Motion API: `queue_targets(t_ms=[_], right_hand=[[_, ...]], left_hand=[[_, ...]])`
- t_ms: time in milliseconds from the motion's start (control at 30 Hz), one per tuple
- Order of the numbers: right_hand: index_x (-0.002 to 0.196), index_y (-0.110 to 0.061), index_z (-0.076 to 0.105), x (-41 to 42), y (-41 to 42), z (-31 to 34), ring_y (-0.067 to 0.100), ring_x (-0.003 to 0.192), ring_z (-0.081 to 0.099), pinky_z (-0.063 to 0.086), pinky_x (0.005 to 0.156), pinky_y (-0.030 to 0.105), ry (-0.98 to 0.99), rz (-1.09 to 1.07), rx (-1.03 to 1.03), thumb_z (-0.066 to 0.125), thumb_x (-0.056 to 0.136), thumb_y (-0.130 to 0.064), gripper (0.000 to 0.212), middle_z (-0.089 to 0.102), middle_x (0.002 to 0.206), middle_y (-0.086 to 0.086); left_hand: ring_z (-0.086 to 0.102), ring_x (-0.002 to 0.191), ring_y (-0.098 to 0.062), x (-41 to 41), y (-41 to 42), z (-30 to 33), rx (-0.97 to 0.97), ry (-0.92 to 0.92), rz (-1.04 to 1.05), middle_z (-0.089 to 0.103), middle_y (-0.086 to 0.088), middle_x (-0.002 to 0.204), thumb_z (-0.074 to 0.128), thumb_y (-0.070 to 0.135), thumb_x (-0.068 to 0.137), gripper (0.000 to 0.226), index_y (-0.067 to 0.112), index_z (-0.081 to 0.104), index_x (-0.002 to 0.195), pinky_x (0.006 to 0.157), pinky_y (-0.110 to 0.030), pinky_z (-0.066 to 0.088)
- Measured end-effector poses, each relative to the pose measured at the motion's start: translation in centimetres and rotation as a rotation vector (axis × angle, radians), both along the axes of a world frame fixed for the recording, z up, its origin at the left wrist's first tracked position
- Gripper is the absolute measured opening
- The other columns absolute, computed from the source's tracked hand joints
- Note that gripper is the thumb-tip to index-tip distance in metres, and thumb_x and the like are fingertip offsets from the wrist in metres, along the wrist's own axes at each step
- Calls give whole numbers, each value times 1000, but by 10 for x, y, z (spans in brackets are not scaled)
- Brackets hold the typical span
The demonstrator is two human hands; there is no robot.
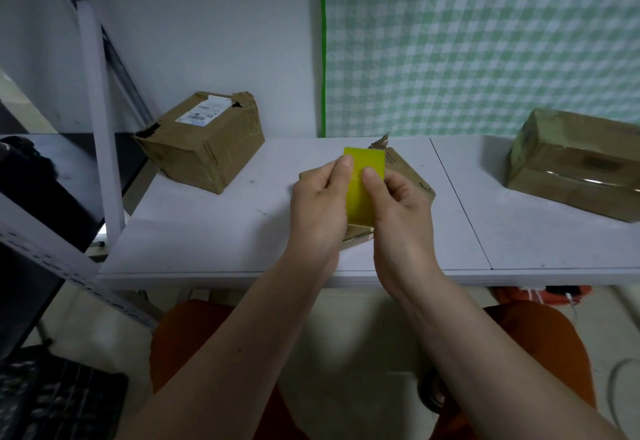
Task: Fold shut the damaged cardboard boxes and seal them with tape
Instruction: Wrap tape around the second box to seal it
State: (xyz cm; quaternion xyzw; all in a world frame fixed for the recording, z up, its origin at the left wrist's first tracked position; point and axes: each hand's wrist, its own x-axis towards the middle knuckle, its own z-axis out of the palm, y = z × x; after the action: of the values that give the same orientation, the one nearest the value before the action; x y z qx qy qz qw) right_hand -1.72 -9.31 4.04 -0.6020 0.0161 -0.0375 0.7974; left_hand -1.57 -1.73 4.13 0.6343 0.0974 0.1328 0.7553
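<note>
Far left on the white surface sits a torn brown cardboard box with a shipping label, its top edge ragged and not yet sealed. At centre, your left hand and right hand each pinch the yellow-green tape strip, thumbs on top, probably to keep it taut over the small brown cardboard box directly beneath it. Far right rests a glossy tape-wrapped cardboard box, apparently finished.

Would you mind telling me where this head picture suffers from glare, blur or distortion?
Head view: glare streaks the taped box on the right; wide-angle bending curves the table edge and shelf post; the keyboard at bottom left is blurred.
</note>
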Motion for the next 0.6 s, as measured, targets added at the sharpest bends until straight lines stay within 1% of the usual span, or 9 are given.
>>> queue_targets(t_ms=[67,100,167,233,300,333,367,467,600], right_hand=[[96,13,55,2,3,2,19,72,46,39,65,31,54,-48,38,55,95,-25,38,52,78,11],[99,14,54,2,4,4,19,73,47,40,65,32,76,-62,54,54,95,-27,41,52,79,10],[101,12,57,3,3,8,18,73,52,44,65,31,107,-85,80,54,95,-30,43,56,79,11],[95,8,63,5,1,12,15,67,55,46,61,26,134,-111,103,54,95,-34,43,59,74,7],[82,-1,66,6,-2,16,11,58,56,46,53,19,148,-124,135,54,94,-36,39,60,63,2],[79,-4,66,6,-3,18,10,56,56,46,51,18,141,-125,142,54,94,-36,37,60,61,1],[80,-5,67,6,-3,18,9,56,57,46,51,17,125,-119,144,53,94,-35,36,60,61,0],[96,0,67,5,-3,17,10,62,59,49,55,17,75,-80,145,52,96,-29,34,63,70,2],[103,-2,64,2,-2,12,13,77,60,51,66,20,3,-32,86,49,97,-21,25,64,84,6]], left_hand=[[63,83,-28,-5,-4,-2,68,-35,-26,66,-25,94,50,28,98,30,5,68,92,86,-53,51],[64,84,-27,-7,-6,-3,98,-50,-41,67,-21,93,49,26,99,28,8,69,93,86,-51,51],[66,95,-23,-11,-10,-3,145,-73,-69,70,-6,94,46,23,100,26,14,70,105,90,-42,54],[64,105,-15,-13,-12,-5,205,-105,-105,69,0,106,43,22,101,32,11,63,124,94,-35,52],[59,116,-13,-15,-12,-7,263,-140,-148,64,0,122,41,28,99,42,11,54,135,101,-38,47],[57,120,-12,-14,-12,-8,278,-162,-163,62,-1,128,39,30,97,47,11,51,137,104,-40,45],[54,123,-13,-14,-12,-8,282,-182,-170,60,-2,131,38,30,95,49,10,49,139,106,-41,43],[52,127,-15,-12,-9,-9,256,-217,-157,57,-5,135,39,28,95,49,9,48,139,109,-43,40],[57,119,-9,-11,-6,-11,229,-234,-109,62,-1,128,40,26,94,47,8,52,136,105,-36,44]])
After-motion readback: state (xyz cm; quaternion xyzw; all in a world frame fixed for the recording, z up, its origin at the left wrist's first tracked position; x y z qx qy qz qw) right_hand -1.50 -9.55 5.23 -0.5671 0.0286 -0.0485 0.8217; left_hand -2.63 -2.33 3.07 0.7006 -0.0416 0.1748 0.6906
